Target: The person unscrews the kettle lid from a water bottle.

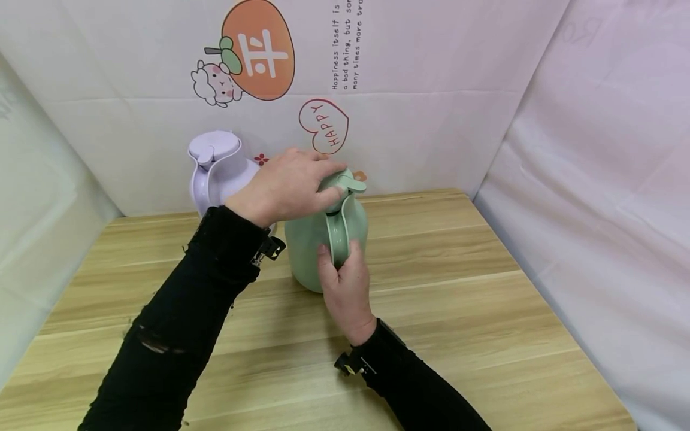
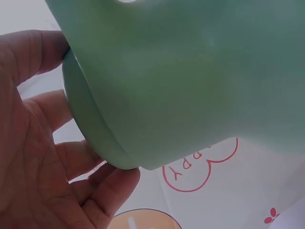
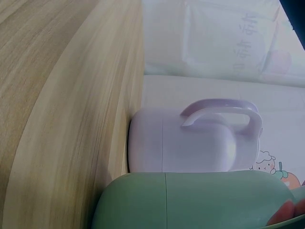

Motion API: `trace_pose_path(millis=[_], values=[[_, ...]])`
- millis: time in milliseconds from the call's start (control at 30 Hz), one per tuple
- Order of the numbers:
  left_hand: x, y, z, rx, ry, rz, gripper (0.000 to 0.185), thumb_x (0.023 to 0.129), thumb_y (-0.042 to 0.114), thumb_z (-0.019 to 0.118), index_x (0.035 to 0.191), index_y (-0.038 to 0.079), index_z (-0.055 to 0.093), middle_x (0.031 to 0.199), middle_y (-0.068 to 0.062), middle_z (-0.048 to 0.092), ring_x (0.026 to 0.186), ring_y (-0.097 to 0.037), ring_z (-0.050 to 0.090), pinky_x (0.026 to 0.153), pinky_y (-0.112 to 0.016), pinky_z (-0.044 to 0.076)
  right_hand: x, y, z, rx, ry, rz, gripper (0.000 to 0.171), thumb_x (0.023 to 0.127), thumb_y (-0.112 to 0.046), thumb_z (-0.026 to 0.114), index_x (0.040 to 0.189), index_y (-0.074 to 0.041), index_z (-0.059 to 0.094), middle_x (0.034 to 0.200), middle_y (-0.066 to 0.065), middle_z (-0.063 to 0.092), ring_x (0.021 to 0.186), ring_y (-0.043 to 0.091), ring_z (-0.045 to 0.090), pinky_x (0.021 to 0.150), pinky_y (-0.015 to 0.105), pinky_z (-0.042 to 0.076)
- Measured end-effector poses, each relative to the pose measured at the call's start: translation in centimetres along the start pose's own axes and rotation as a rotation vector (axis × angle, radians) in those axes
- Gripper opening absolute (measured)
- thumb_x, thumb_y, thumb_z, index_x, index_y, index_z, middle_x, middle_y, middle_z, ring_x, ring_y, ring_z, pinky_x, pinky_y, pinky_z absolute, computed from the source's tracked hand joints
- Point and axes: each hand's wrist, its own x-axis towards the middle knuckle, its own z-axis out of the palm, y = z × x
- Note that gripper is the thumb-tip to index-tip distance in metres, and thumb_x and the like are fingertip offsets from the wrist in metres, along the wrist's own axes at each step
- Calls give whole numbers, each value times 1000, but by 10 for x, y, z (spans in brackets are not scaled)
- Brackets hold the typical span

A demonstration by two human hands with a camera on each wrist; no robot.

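Observation:
A green insulated jug [image 1: 307,257] stands on the wooden table with its handle [image 1: 338,233] towards me. My left hand [image 1: 288,182] reaches over the top and holds the round lid [image 1: 339,179], a thumb tab jutting out to the right. In the left wrist view, the fingers [image 2: 116,188] curl round the edge of the lid [image 2: 88,114], which sits on the jug's neck. Lower down, my right hand [image 1: 347,293] grips the handle, the thumb on its left side. Only a bit of the right fingers [image 3: 286,212] shows in the right wrist view.
A lilac jug [image 1: 223,167] of the same shape stands just behind and left of the green one, partly hidden by my left hand. A printed white cloth [image 1: 420,137] hangs behind the table [image 1: 458,311], with further cloth at both sides.

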Motion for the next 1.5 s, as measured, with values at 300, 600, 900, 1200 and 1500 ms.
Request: trace_pose_path(millis=[300,600,900,1200,1500], values=[[1,4,2,28,10,-49,55,103,50,49,145,19,62,145,-5,63,136,-27,55,113,-46,37,0,0,-1,-14,7,7,28,107,-24,58,120,0,53,96,10,60,87,20,61,74,33,51],[1,7,5,56,67,-96,53,101,55,50,138,22,66,131,-10,68,120,-31,59,107,-47,41,1,0,-1,-17,4,4,27,107,-25,58,118,0,53,94,9,58,86,19,60,74,33,51],[2,10,8,97,71,-167,57,99,65,51,136,24,66,128,-10,67,117,-35,57,103,-47,42,1,-1,-1,-15,6,7,27,107,-25,58,116,0,54,95,10,60,87,20,61,75,33,51],[1,14,11,137,119,-225,65,96,74,48,128,21,69,113,-16,67,106,-38,59,88,-49,50,1,0,-1,-27,18,-2,26,106,-24,59,116,0,54,96,11,63,84,20,62,73,34,52],[3,23,16,201,187,-303,71,94,82,41,94,15,64,86,-13,59,86,-35,58,66,-44,47,2,-1,-1,-11,13,-8,26,106,-23,58,115,1,55,95,11,61,83,19,60,72,33,52]])
